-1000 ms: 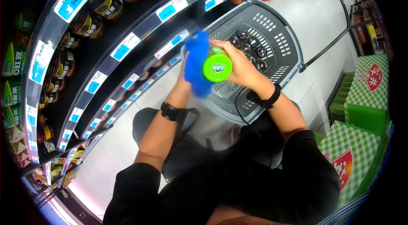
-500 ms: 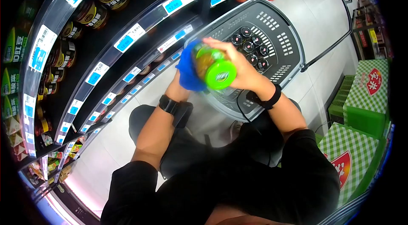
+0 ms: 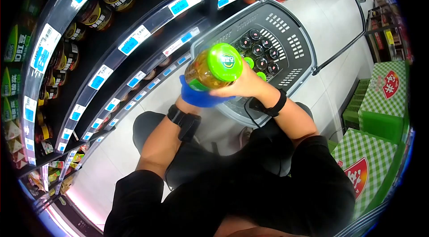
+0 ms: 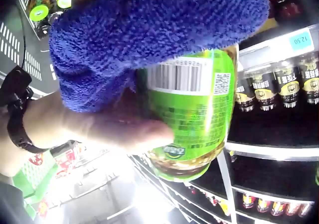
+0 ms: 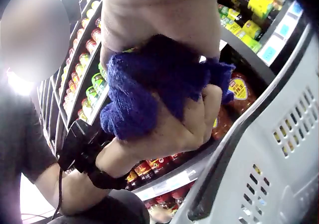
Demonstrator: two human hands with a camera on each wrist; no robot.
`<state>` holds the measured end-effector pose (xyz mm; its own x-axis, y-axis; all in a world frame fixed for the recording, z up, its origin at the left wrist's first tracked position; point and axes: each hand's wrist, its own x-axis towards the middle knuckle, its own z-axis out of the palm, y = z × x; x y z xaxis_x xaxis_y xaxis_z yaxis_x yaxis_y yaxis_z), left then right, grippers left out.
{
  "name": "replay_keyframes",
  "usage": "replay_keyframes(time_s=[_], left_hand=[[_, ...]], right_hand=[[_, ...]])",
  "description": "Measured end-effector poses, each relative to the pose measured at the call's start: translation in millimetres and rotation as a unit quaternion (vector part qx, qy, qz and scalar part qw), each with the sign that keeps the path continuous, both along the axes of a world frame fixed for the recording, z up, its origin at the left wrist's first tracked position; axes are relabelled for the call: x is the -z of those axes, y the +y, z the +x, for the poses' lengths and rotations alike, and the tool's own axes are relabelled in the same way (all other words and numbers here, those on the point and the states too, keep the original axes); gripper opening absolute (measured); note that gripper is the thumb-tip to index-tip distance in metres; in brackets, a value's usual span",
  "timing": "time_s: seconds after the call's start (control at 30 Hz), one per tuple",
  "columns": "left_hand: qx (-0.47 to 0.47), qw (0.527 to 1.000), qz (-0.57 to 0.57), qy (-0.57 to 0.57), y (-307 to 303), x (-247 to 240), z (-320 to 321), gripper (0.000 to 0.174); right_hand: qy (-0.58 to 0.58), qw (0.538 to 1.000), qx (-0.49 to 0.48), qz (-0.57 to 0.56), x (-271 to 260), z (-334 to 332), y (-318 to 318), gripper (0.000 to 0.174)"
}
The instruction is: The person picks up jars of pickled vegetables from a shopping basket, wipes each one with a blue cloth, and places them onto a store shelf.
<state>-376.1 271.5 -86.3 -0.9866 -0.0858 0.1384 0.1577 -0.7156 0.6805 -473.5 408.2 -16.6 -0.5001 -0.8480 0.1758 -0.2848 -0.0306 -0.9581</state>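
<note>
A glass jar (image 3: pixel 199 74) with a green lid and a green label is held tilted over the basket's near end, its lid toward the upper right in the head view. My right hand (image 3: pixel 250 82) grips it, and its thumb (image 4: pixel 149 134) lies along the label in the left wrist view. Bunched in my left hand (image 5: pixel 174 129) is a blue cloth (image 3: pixel 196 96), pressed to the jar's lower side. The left fingers curl into the cloth in the right wrist view; from above, the cloth hides most of that hand.
A grey shopping basket (image 3: pixel 304 53) stands ahead, with several black-lidded jars (image 3: pixel 258 50) and two green-lidded jars (image 3: pixel 260 76) inside. Shelves of jars (image 3: pixel 96 15) with price-tag rails (image 3: pixel 134 40) curve along the left. Green checkered boxes (image 3: pixel 364 161) stand at the right.
The jar has turned, so its body now points lower left and its lid upper right. The blue cloth has moved from the jar's upper left to beneath it. Green lids in the basket have come into view.
</note>
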Motion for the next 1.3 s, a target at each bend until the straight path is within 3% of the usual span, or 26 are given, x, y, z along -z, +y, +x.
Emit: replay_keyframes(time_s=[0.03, 0.1, 0.13, 0.17, 0.2, 0.23, 0.27, 0.3, 0.37, 0.4, 0.47, 0.5, 0.53, 0.57, 0.6, 0.7, 0.8, 0.93, 0.97, 1.0, 1.1, 1.13, 1.2, 1.23, 1.27, 1.3], left_hand=[[0.03, 0.999, 0.003, 0.013, 5, -5, 1, 0.057], [-0.002, 0.997, -0.069, -0.035, 13, 4, 0, 0.058], [-0.077, 0.979, -0.189, -0.001, 10, 6, -5, 0.055], [-0.161, 0.939, -0.305, 0.017, 7, 2, -11, 0.052], [-0.255, 0.83, -0.491, 0.067, -9, -10, -14, 0.05], [-0.259, 0.858, -0.437, 0.073, -18, -22, -16, 0.046], [-0.264, 0.882, -0.382, 0.08, -28, -35, -19, 0.043], [-0.162, 0.984, -0.07, 0.04, -33, -47, -21, 0.039], [-0.159, 0.985, -0.061, 0.013, -35, -63, -21, 0.034], [-0.26, 0.894, -0.364, 0.028, -30, -69, -20, 0.033], [-0.297, 0.855, -0.42, -0.067, -14, -61, -28, 0.028], [-0.296, 0.844, -0.435, -0.101, -6, -62, -29, 0.028], [-0.293, 0.824, -0.474, -0.1, -1, -69, -27, 0.029], [-0.31, 0.764, -0.564, -0.051, 1, -79, -28, 0.031], [-0.265, 0.816, -0.501, -0.109, -3, -84, -26, 0.028], [-0.233, 0.836, -0.443, -0.224, -22, -54, -30, 0.041], [-0.14, 0.949, -0.164, -0.229, -32, -43, -27, 0.052], [-0.009, 0.964, 0.132, -0.233, -17, -58, -28, 0.058], [0.035, 0.964, 0.151, -0.216, -20, -38, -30, 0.051], [-0.068, 0.981, -0.178, -0.036, -14, -35, -26, 0.049], [-0.007, 1.0, -0.021, -0.021, 7, -13, -16, 0.051], [-0.007, 1.0, -0.018, -0.024, 7, -10, -11, 0.049], [0.037, 0.996, 0.073, -0.048, -8, -7, -10, 0.063], [-0.006, 0.991, -0.136, -0.004, -15, -5, -8, 0.07], [-0.047, 0.939, -0.34, 0.039, -21, -4, -6, 0.077], [-0.085, 0.842, -0.527, 0.081, -28, -3, -4, 0.084]], right_hand=[[0.008, 1.0, -0.002, -0.009, -1, 1, 1, 0.084], [0.0, 0.999, 0.014, -0.036, 0, 3, 7, 0.084], [0.002, 0.998, 0.022, -0.052, -2, 0, 8, 0.083], [0.0, 0.996, 0.05, -0.079, -5, -3, 7, 0.083], [-0.005, 0.991, 0.077, -0.105, -8, -4, 8, 0.083], [-0.012, 0.986, 0.104, -0.129, -9, -3, 10, 0.082], [0.059, 0.985, 0.139, -0.089, -10, -10, 11, 0.083], [0.189, 0.967, 0.166, -0.05, -16, -14, 13, 0.086], [0.283, 0.933, 0.22, 0.038, -5, -14, 12, 0.085], [0.277, 0.93, 0.224, 0.085, 0, -11, 10, 0.083], [0.264, 0.919, 0.231, 0.178, 4, 2, 7, 0.08], [0.272, 0.917, 0.24, 0.169, 1, 9, 5, 0.072], [0.176, 0.954, 0.221, 0.103, 17, 7, 11, 0.066], [0.078, 0.976, 0.199, 0.039, 16, 6, 12, 0.061], [0.173, 0.962, 0.203, 0.059, 13, 6, 15, 0.05], [0.309, 0.926, 0.172, 0.134, 11, 12, 19, 0.069], [0.312, 0.922, 0.177, 0.146, -2, 13, 15, 0.081], [0.319, 0.925, 0.208, -0.003, -13, 5, 10, 0.082], [0.314, 0.922, 0.226, -0.009, -13, 6, 8, 0.083], [0.308, 0.919, 0.245, -0.015, -13, 7, 5, 0.084], [0.311, 0.916, 0.251, -0.025, -4, 12, -5, 0.087], [0.305, 0.93, 0.206, -0.021, -4, 12, -4, 0.087], [0.269, 0.957, 0.107, -0.006, -16, 12, 0, 0.086], [0.246, 0.966, 0.084, 0.006, -17, 9, 3, 0.086], [0.223, 0.973, 0.061, 0.017, -16, 2, 5, 0.086], [0.2, 0.979, 0.038, 0.028, -18, -5, 7, 0.085]])
